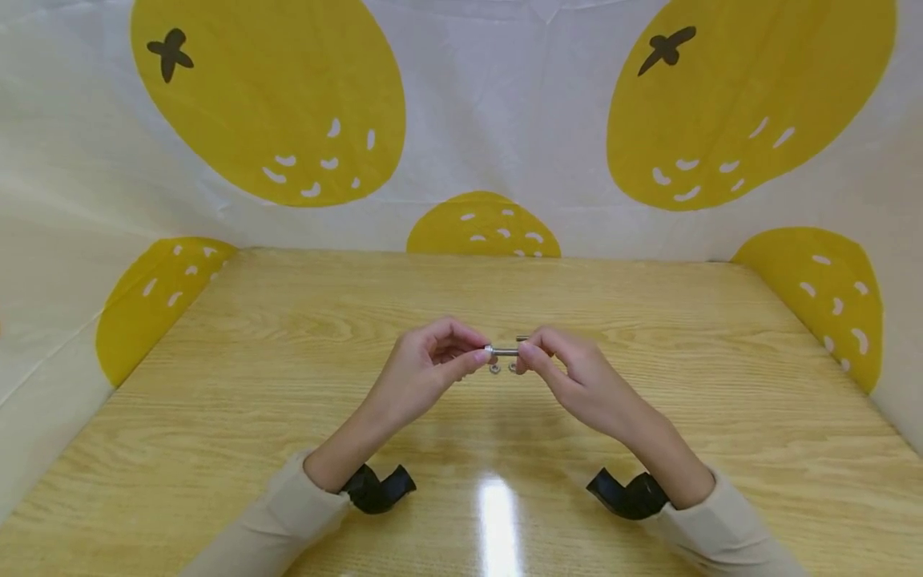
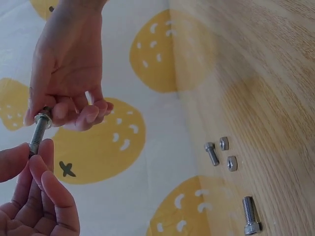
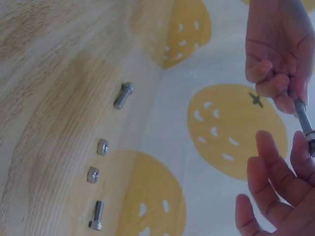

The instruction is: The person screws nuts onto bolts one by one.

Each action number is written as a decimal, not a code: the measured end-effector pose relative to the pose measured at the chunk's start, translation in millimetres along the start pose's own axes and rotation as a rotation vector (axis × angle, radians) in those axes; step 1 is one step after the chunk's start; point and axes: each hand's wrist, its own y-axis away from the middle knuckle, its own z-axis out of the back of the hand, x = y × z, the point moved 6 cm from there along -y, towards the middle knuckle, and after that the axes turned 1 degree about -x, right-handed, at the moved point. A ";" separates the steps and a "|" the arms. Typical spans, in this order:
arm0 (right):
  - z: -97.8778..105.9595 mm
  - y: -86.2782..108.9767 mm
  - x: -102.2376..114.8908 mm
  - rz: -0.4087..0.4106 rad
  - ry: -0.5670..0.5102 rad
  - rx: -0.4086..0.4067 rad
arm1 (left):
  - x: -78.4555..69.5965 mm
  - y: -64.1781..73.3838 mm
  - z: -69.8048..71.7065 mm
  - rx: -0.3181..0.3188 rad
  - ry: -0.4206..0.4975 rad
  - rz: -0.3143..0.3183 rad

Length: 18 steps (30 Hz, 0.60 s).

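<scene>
A silver bolt (image 1: pixel 506 352) is held level between both hands, above the table. My left hand (image 1: pixel 433 365) pinches its left end, where a wider collar-like piece (image 2: pixel 44 117) sits on the shank; I cannot tell whether this is a nut or the head. The fingertips of my right hand (image 1: pixel 570 369) pinch the opposite end. Threads show on the shank in the left wrist view. Below the hands, two loose nuts (image 3: pixel 102 147) (image 3: pixel 93 175) lie between two socket-head bolts (image 3: pixel 123 96) (image 3: pixel 97 216) on the table.
The wood-grain table (image 1: pixel 303 304) extends around the hands. A white cloth (image 1: pixel 505 120) with yellow fruit prints stands along its back and sides. Black wrist straps (image 1: pixel 378 489) hang near both cuffs. A bright light reflection (image 1: pixel 497 521) shows on the near tabletop.
</scene>
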 end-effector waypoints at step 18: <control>11.3 2.3 9.4 0.165 0.062 -0.126 | 1.3 -0.7 0.9 0.006 0.003 0.016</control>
